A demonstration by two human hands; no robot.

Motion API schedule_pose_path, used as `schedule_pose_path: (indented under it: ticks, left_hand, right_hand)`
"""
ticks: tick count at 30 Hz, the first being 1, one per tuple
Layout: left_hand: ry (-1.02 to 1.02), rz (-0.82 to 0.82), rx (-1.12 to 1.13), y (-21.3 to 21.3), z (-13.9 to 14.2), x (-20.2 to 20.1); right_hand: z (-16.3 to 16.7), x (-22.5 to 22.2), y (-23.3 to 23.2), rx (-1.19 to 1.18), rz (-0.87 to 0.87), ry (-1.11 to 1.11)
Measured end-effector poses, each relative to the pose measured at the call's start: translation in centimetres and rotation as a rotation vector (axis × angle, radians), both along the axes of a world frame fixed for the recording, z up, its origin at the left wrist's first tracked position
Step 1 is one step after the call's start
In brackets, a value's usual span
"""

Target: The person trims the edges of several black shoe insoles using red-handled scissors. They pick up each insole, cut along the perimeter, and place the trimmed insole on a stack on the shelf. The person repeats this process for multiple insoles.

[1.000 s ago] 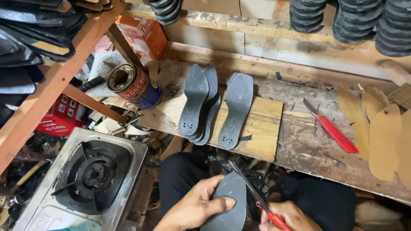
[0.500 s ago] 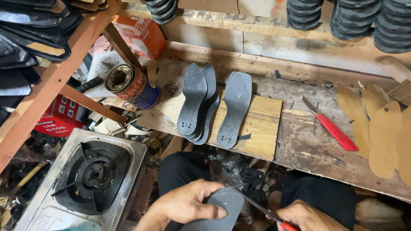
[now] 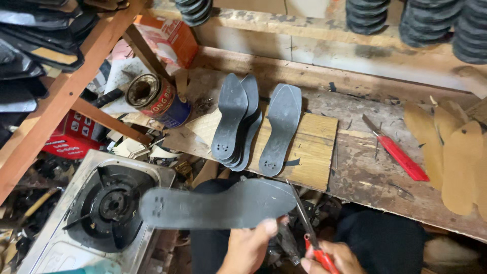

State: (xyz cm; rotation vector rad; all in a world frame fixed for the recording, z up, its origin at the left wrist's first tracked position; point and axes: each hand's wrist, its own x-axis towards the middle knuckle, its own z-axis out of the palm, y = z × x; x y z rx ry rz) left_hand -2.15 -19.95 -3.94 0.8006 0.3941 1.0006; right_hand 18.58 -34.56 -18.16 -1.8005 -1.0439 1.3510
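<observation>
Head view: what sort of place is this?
Likely a small shoemaking workshop: dark grey rubber shoe soles lie on a worn wooden bench, tan sole-shaped cutouts beside them.

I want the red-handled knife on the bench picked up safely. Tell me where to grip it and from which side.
Grip the red-handled knife by its red handle, at the lower-right part, coming from above and from the near edge of the workbench. It lies flat and diagonal, with its bare blade pointing up-left toward the wall, so fingers closing across the handle stay clear of the edge. Nothing lies on it.
</observation>
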Motion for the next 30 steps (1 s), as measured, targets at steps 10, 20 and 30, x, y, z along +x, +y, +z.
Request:
schedule_pose_path:
  ticks: [10, 20, 30]
  left_hand:
    - [0.114, 0.193, -0.38, 0.2, -0.3, 1.6]
    - [0.142, 0.106, -0.314, 0.7, 0.6, 0.0]
    - [0.176, 0.037, -0.26, 1.1, 1.5, -0.9]
  right_hand:
    - [4.3, -3.0, 2.4, 0.02, -0.012, 0.089]
    - [2.7, -1.3, 1.6, 0.012, 0.097, 0.083]
    - [1.2, 1.5, 1.1, 0.149, 0.315, -0.034]
